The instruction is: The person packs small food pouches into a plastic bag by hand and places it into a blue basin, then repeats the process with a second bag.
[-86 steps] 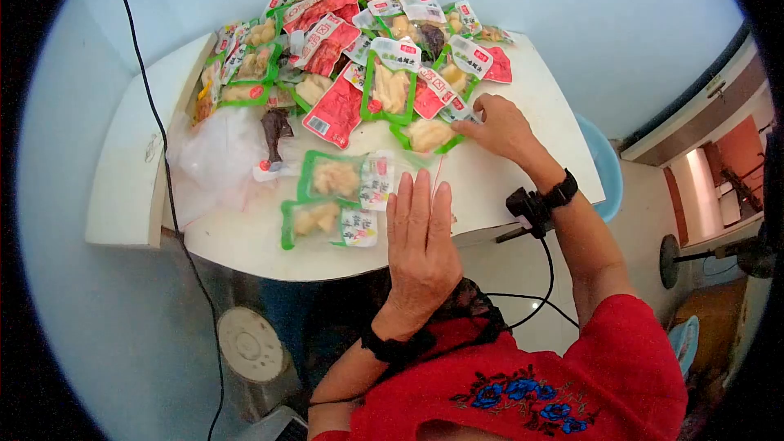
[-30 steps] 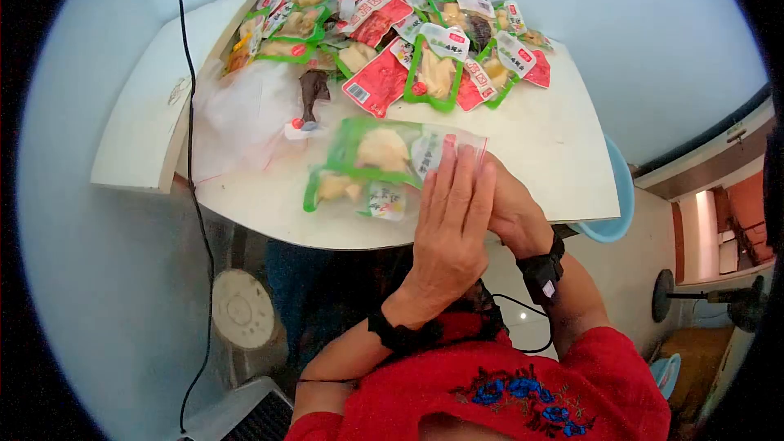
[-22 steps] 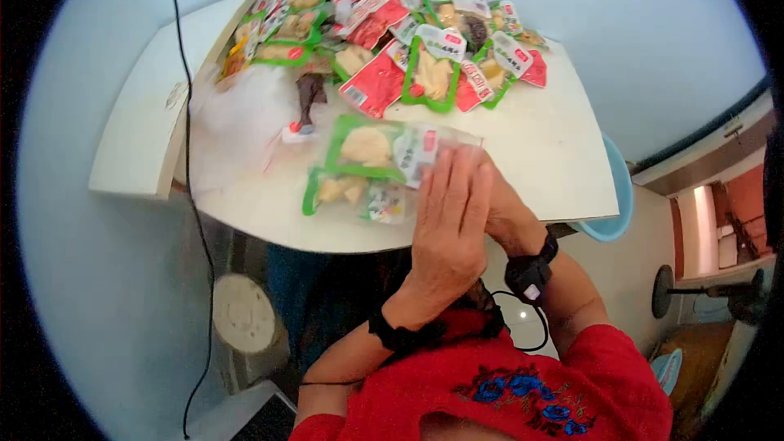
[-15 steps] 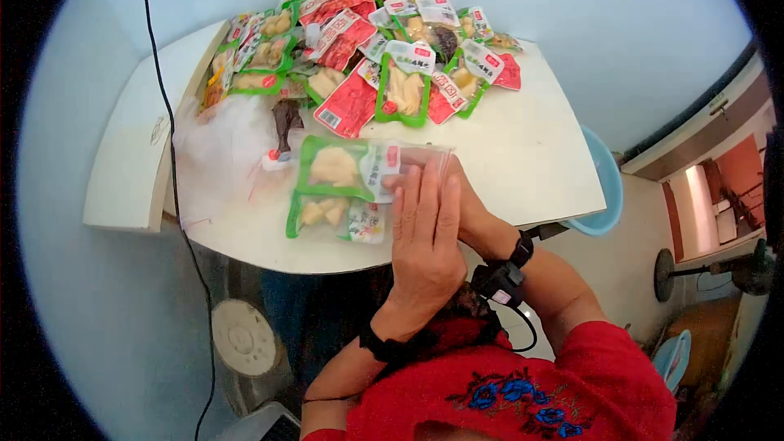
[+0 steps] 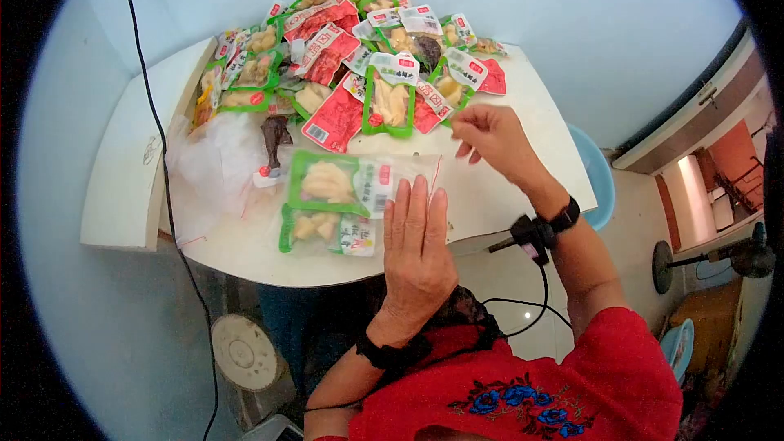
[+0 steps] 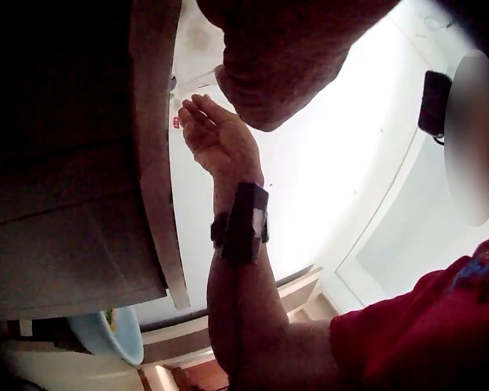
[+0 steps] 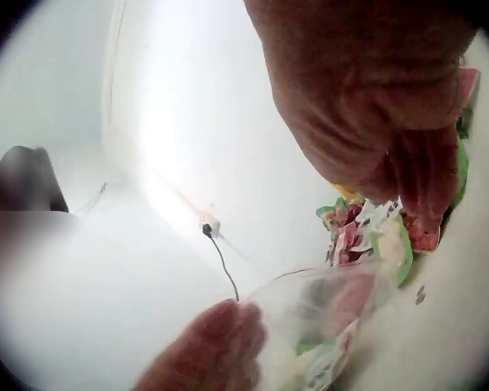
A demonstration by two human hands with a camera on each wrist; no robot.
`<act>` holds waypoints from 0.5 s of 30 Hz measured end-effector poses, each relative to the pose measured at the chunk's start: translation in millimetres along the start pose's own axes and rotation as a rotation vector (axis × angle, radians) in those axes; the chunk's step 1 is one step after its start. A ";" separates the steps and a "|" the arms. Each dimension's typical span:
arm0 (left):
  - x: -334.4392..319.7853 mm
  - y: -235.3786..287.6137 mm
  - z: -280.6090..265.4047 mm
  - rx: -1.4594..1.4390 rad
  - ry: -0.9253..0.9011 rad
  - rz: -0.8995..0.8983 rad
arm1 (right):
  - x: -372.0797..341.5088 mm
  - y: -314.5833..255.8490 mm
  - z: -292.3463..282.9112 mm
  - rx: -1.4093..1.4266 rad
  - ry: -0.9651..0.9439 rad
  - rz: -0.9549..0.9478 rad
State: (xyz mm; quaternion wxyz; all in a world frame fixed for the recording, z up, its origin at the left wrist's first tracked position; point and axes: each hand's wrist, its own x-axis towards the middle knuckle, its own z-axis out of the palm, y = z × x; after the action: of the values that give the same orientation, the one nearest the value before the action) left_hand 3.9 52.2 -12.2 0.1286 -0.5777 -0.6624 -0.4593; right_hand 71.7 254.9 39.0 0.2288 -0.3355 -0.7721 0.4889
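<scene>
A clear bag (image 5: 418, 165) lies near the table's front edge, with a green-edged packet (image 5: 327, 181) of pale food in it. Below that packet is another green-edged packet (image 5: 314, 227). My left hand (image 5: 418, 269) rests its straight fingers on the bag's right end, thumb hidden; the right wrist view shows this hand (image 7: 212, 346) beside the raised clear film (image 7: 326, 285). Over the table, right of the bag, my right hand (image 5: 502, 147) is empty with loosely bent fingers. Its palm shows in the left wrist view, the hand (image 6: 220, 138) touching nothing visible.
Behind the bag, a pile of red and green packets (image 5: 331, 118) covers the table's back. A white plastic bag (image 5: 219, 155) and a dark packet (image 5: 275, 137) lie left. A black cable (image 5: 155, 106) hangs at the left; a blue basin (image 5: 600, 188) stands beyond the table's right edge.
My right hand held a packet at the pile's front, brought it to the clear bag, then let go and moved back right. That packet now lies in the bag. My left hand stayed at the bag's end.
</scene>
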 end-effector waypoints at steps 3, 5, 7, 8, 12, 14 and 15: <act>-0.4 0.6 0.6 -0.005 0.008 -0.002 | 38.8 7.2 -0.9 -0.341 0.069 -0.171; -0.8 0.3 1.9 -0.011 0.007 -0.001 | 67.6 22.4 2.1 -0.658 0.069 -0.304; -0.5 -0.4 2.2 -0.006 0.010 0.005 | 73.1 16.5 11.9 -0.762 0.100 -0.178; -0.5 -0.7 2.1 0.003 0.014 0.007 | 75.7 13.9 16.4 -0.814 0.112 -0.116; 1.6 0.0 -1.1 0.022 0.018 0.006 | 79.3 17.7 19.8 -0.819 0.157 -0.087; 1.1 -1.0 -0.3 0.018 0.016 0.004 | 79.1 19.1 19.4 -0.819 0.162 -0.089; 0.9 -0.5 -0.1 0.015 0.013 0.003 | 79.1 17.5 18.7 -0.808 0.126 -0.046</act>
State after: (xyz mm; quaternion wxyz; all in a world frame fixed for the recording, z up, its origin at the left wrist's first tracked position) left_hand 3.1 52.8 -11.8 0.1379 -0.5747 -0.6642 -0.4578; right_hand 11.2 307.4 17.2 0.1362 -0.4103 -0.8937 0.1197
